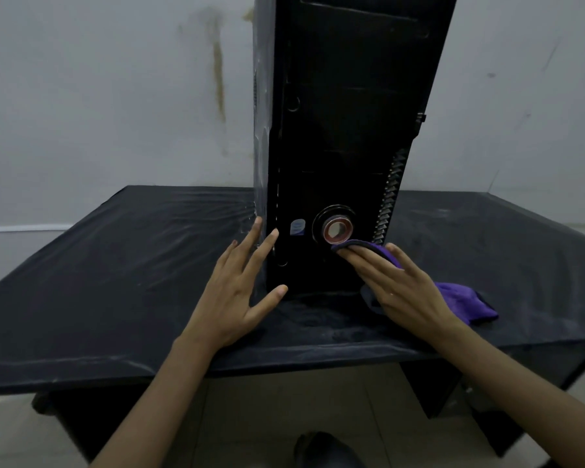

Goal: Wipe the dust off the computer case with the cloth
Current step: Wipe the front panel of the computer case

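The computer case (345, 130) runs out of the top edge, so its upper end is unseen, and its dark front panel shows little detail. The right hand (406, 285) covers the middle of the purple cloth (466, 298). The small blue sticker (298, 227) is too small to read. A dark shape (328, 450) at the near edge is cut off and unclear

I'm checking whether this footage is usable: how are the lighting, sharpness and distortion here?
Head view: dim, flat light with no hard shadows; the black computer case loses most front detail, apart from a glint on its round button. Wide-angle distortion makes the case lean and bends the table edges. The left hand, right hand and purple cloth look slightly soft.
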